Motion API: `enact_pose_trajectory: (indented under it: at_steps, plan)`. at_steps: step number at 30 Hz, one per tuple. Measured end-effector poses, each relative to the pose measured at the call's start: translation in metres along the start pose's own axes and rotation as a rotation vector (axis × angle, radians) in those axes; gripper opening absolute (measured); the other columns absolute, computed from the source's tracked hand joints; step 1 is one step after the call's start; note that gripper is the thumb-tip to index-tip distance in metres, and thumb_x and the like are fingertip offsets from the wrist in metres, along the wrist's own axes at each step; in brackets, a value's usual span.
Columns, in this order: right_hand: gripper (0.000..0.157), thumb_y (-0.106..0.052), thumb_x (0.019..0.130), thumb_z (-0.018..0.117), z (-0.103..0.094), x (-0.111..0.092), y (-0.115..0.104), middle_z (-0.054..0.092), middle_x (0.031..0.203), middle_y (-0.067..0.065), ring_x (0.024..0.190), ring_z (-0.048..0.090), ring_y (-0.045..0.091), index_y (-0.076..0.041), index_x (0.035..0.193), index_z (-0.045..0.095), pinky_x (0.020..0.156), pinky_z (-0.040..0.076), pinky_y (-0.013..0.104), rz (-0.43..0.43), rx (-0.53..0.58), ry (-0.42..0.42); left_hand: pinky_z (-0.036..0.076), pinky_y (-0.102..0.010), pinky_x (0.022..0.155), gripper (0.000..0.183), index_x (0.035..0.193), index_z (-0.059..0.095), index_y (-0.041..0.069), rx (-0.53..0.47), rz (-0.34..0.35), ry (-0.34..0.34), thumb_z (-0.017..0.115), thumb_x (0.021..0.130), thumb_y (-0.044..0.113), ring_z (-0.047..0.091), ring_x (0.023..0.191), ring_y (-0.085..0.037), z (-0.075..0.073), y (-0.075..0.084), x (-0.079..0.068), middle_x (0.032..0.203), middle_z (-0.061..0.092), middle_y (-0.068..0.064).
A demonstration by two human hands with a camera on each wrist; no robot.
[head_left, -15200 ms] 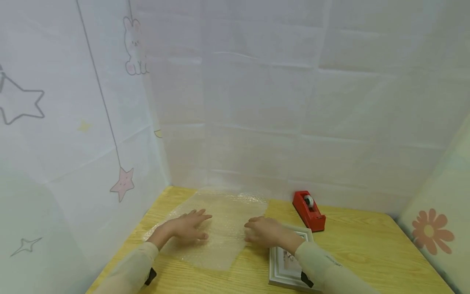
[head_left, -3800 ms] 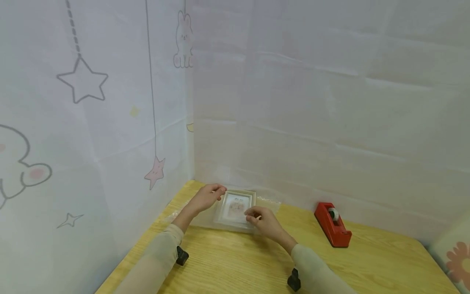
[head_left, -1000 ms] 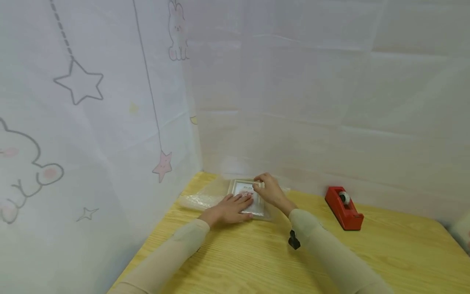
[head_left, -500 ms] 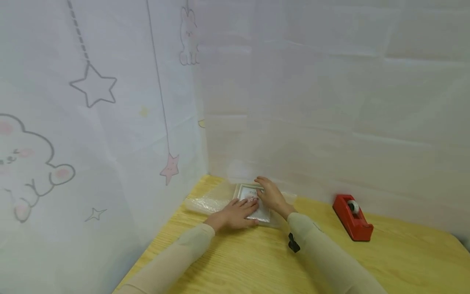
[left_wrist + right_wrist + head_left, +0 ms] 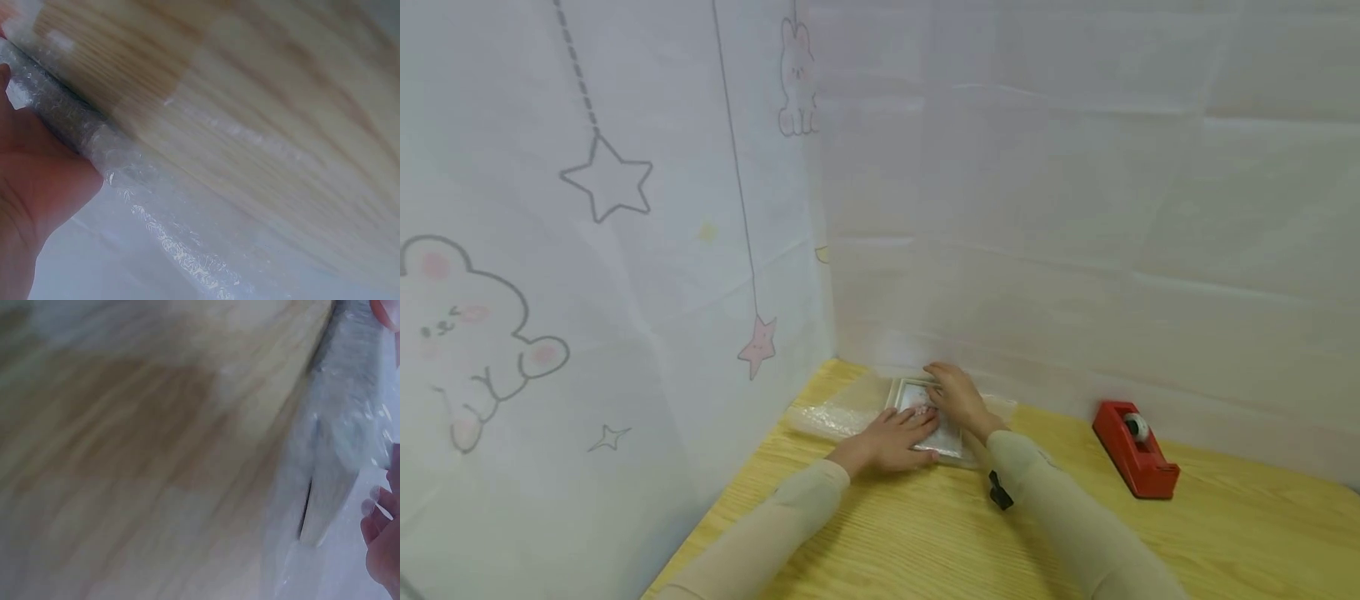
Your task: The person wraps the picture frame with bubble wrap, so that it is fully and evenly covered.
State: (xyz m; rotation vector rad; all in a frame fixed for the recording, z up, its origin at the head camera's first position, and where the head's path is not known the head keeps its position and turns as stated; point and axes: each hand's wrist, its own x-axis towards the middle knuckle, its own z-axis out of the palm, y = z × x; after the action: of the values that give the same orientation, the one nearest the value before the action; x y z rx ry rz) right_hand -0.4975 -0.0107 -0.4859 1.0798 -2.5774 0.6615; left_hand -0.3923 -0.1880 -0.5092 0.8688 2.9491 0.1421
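Observation:
A pale picture frame lies near the back of the table, with bubble wrap beneath it and a flap folded over its near part. My left hand rests with spread fingers on the covered part. In the left wrist view, its thumb side lies along the wrapped edge. My right hand is over the frame's right side, fingers loosely bent toward its top right corner. In the right wrist view, a bare frame corner sticks out of the wrap, beside the fingers. The hand hides the frame's right side.
A red tape dispenser with a white roll stands to the right on the wooden table. White patterned sheets hang close behind the table and along its left side.
Long before, the bubble wrap lay spread out with the frame beside it; later the frame lay on it. A flap now covers its near part. In the last second, both hands have stayed nearly in place.

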Motion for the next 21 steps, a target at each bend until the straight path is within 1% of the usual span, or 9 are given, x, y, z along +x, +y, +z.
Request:
enact_pose_trajectory:
  at_steps: [2,4,6,8,12,15,19,20,21]
  plan:
    - [0.044,-0.01,0.098,0.071,0.004,0.004,-0.002,0.056,0.142,0.019,0.132,0.048,0.038,0.0,0.139,0.06,0.108,0.037,0.058,0.006,-0.022,0.012,0.01,-0.059,0.119,0.081,0.165,0.02,0.021,0.016,-0.009,-0.001,0.026,0.101,0.072,0.007,0.154,-0.026,-0.006,0.003,-0.004,0.17,0.01,0.002]
    - [0.044,-0.01,0.097,0.072,0.009,0.007,-0.003,0.057,0.14,0.018,0.131,0.049,0.038,0.001,0.138,0.061,0.107,0.037,0.059,0.022,-0.033,0.023,0.011,-0.058,0.119,0.081,0.165,0.019,0.022,0.021,-0.012,-0.004,0.025,0.102,0.071,0.007,0.154,-0.025,-0.011,0.006,-0.008,0.17,0.01,0.002]
    - [0.042,-0.011,0.097,0.072,0.012,0.007,-0.002,0.058,0.14,0.017,0.132,0.048,0.037,0.0,0.137,0.062,0.108,0.036,0.059,0.043,-0.03,0.027,0.009,-0.058,0.119,0.08,0.165,0.018,0.023,0.018,-0.012,-0.015,0.024,0.102,0.071,0.005,0.154,-0.025,-0.011,0.007,-0.008,0.17,0.009,0.002]
    - [0.039,-0.011,0.097,0.071,0.012,0.007,0.0,0.06,0.138,0.015,0.131,0.049,0.037,0.0,0.134,0.064,0.107,0.036,0.06,0.046,-0.029,0.037,0.007,-0.057,0.119,0.081,0.165,0.015,0.024,0.007,-0.006,-0.02,0.022,0.101,0.073,0.003,0.154,-0.024,-0.008,0.006,-0.005,0.17,0.006,0.003]
    - [0.027,-0.011,0.1,0.068,0.011,0.007,0.001,0.068,0.127,0.011,0.126,0.051,0.035,-0.002,0.125,0.071,0.104,0.034,0.061,0.025,-0.018,0.047,0.005,-0.057,0.12,0.084,0.165,0.013,0.025,0.004,-0.009,-0.013,0.02,0.099,0.077,0.0,0.154,-0.022,0.0,0.002,-0.001,0.169,0.004,0.004]
    - [0.022,-0.009,0.101,0.066,0.008,0.007,0.001,0.071,0.121,0.011,0.126,0.052,0.036,-0.003,0.121,0.073,0.106,0.03,0.061,0.009,-0.018,0.052,0.006,-0.057,0.12,0.085,0.165,0.015,0.025,-0.001,-0.009,-0.005,0.02,0.098,0.077,0.001,0.154,-0.023,0.002,0.001,-0.001,0.169,0.006,0.004]
    - [0.02,-0.006,0.1,0.066,0.002,0.009,0.002,0.073,0.116,0.012,0.12,0.06,0.035,-0.001,0.117,0.074,0.115,0.021,0.061,-0.037,-0.058,0.064,0.006,-0.056,0.12,0.082,0.165,0.018,0.023,0.001,-0.017,-0.009,0.023,0.1,0.074,0.004,0.154,-0.024,-0.003,0.005,-0.004,0.17,0.007,0.003]
    - [0.02,-0.005,0.1,0.065,0.001,0.009,0.002,0.073,0.114,0.013,0.117,0.063,0.035,-0.001,0.117,0.075,0.116,0.02,0.06,-0.046,-0.065,0.061,0.007,-0.056,0.12,0.082,0.165,0.019,0.023,0.006,-0.02,-0.008,0.024,0.101,0.073,0.005,0.154,-0.025,-0.006,0.007,-0.005,0.17,0.008,0.003]
    - [0.02,-0.005,0.1,0.065,0.001,0.009,0.003,0.073,0.114,0.013,0.114,0.064,0.034,-0.001,0.116,0.074,0.116,0.021,0.059,-0.047,-0.064,0.053,0.008,-0.056,0.12,0.081,0.165,0.019,0.022,0.012,-0.02,-0.01,0.024,0.101,0.072,0.006,0.154,-0.025,-0.008,0.009,-0.007,0.17,0.008,0.003]
